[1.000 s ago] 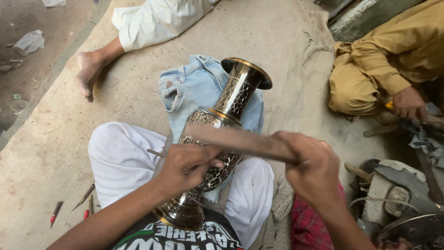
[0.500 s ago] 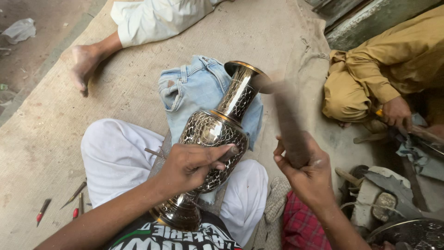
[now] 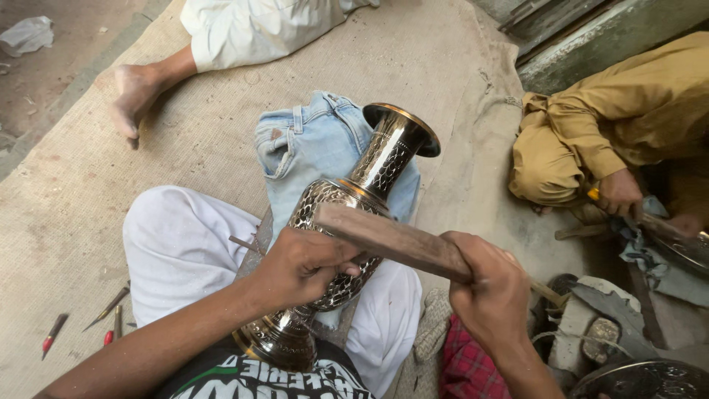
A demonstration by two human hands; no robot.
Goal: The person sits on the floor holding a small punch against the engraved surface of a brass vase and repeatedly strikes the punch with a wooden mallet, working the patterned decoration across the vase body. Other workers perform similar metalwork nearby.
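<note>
An engraved brass vase (image 3: 354,222) lies tilted across my lap, its mouth resting on folded light-blue jeans (image 3: 310,148). My left hand (image 3: 299,266) is closed on a thin metal chisel (image 3: 244,244) held against the vase's belly. My right hand (image 3: 491,295) grips a flat wooden mallet (image 3: 384,236) whose head sits over the left hand and the vase. My white-trousered knee (image 3: 185,251) is under the vase.
A person in mustard clothes (image 3: 613,125) sits at the right, working with a tool. Another person's bare foot (image 3: 136,92) and white trouser leg lie at the top. Small chisels (image 3: 88,321) lie on the burlap mat at the left. Metal parts clutter the lower right.
The mallet was lifted back to the right half a second ago; now it has swung down over my left hand and the vase again.
</note>
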